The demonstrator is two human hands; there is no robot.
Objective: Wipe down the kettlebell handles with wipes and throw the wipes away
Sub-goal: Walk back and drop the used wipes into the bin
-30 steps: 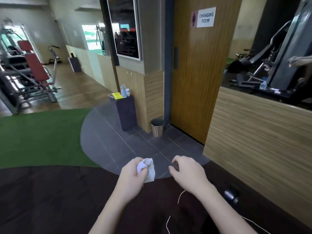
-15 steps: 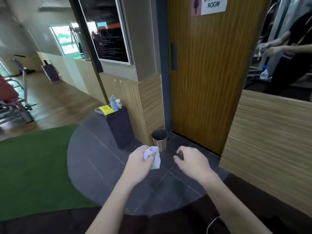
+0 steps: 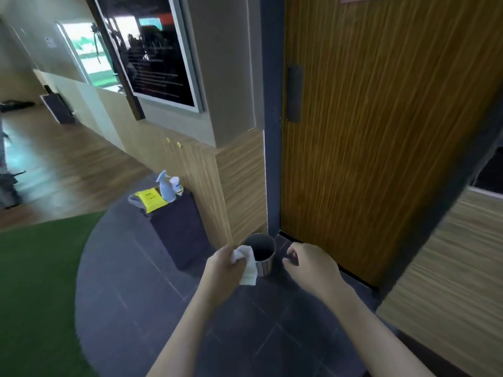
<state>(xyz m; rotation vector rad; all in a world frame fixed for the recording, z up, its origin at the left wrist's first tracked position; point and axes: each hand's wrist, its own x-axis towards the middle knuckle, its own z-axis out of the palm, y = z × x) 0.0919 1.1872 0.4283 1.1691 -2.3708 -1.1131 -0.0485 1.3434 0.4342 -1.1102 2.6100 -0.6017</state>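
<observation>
Gripping a white wipe, left hand; nearby yellow pack's label seems unreadable.

The bin stands on the dark tiled floor, in the corner where the wood-panelled wall meets the door. Its open top is unobstructed from above. The wall closes off its far side; the door is near on its right. A dark stand near the bin's left narrows that side. The tiled floor on the near side is open.
</observation>
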